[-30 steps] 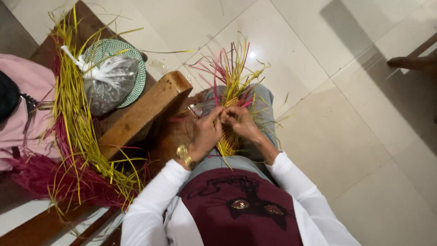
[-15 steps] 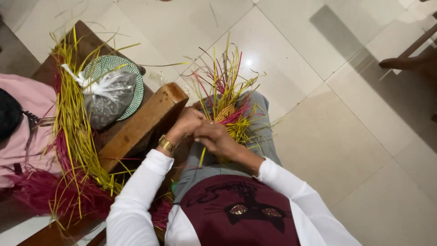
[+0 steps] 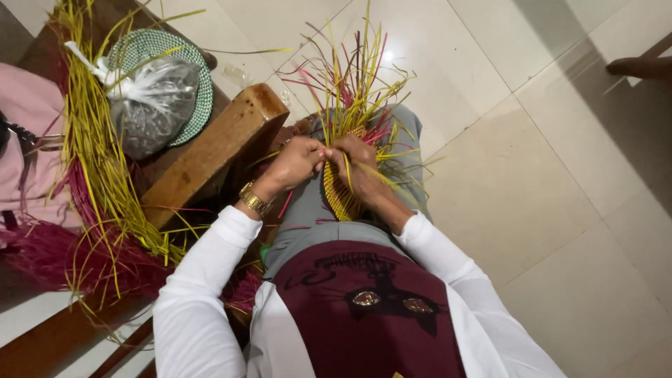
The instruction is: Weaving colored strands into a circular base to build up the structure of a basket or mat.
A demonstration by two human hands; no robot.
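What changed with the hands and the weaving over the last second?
Both hands, left and right, stayed clasped on the woven piece, which tilted so its loose strands now fan upward. The bagged plate, the straw bundle and the bench kept their places.

White long sleeves [image 3: 210,280], maroon printed front [image 3: 371,315], gold wristwatch [image 3: 253,200], grey trousers [image 3: 308,217]

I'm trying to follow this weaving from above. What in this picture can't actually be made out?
Head view only:
- The fingertips of the left hand and right hand: pressed together, hidden by knuckles and strands.
- The yellow woven straw piece: partly covered by the right hand.
- The contents of the knotted clear plastic bag: too small to tell.
- The pink cloth item: cut off by the left edge.
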